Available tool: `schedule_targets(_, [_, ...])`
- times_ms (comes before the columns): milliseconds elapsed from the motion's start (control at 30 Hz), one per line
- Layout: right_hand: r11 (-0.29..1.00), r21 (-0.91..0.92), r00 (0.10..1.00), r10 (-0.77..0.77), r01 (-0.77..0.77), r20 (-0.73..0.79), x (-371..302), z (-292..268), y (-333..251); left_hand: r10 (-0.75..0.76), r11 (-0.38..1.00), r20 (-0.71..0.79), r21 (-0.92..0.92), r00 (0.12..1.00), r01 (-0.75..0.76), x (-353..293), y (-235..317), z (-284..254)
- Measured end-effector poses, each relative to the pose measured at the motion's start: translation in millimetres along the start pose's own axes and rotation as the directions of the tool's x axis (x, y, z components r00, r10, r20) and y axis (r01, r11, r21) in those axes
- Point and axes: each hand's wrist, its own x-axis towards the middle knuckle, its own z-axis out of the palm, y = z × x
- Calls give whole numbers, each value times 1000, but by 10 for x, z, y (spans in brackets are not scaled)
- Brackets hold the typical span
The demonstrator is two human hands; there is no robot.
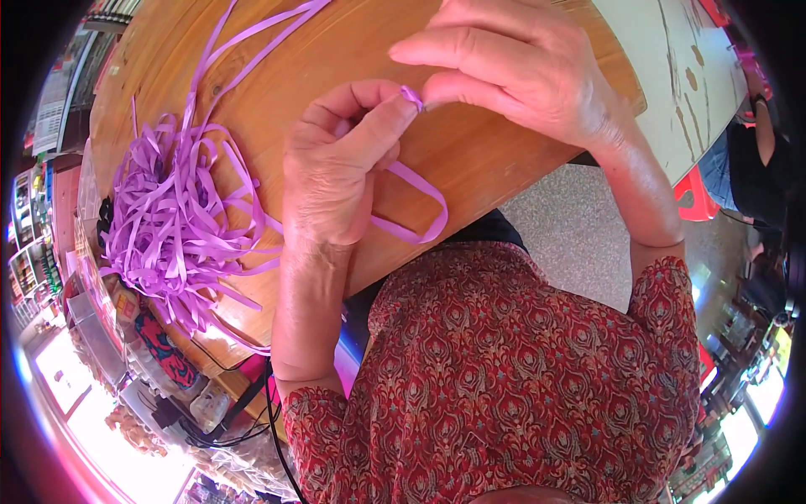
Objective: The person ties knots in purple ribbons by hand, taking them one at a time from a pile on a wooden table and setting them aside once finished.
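Observation:
My left hand point(332, 168) is closed, with thumb and forefinger pinching a small folded bit of purple ribbon point(411, 96) above the wooden table point(243, 76). My right hand point(525, 71) comes in from the right and meets that folded bit at the fingertips. One of its other fingers stretches out past it to the left. Below my left hand, a loop of the same ribbon point(438, 210) curves over the table's near edge. To the left of my left hand lies a big tangled heap of purple ribbon point(172, 223), with strands running up to the far edge of the view.
Dark cables point(270, 403) hang by the table's left side, near bags and a plastic box point(92, 336). A stained white tabletop point(672, 76) adjoins at the upper right. A red stool point(695, 195) stands beyond it, near another person point(760, 160).

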Motion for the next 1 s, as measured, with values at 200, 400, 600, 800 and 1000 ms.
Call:
schedule_targets(200, [417,531,606,754,-738,251,114,-32,-575,208,968,-133,169,969,-185,-42,-18,83])
schedule_targets(400, [331,540,537,795,-774,281,162,4,-636,250,951,-112,214,962,-222,-71,-8,96])
schedule_targets(600, [-605,606,14,702,-518,712,235,-55,-659,389,878,55,280,919,-389,-73,-21,77])
schedule_targets(800, [-714,657,129,648,-242,751,175,29,-713,329,943,122,-97,937,-318,-34,-108,2])
schedule_targets(1000, [-365,704,96,847,-610,523,316,15,-792,282,941,105,-223,954,-253,-16,-120,-17])
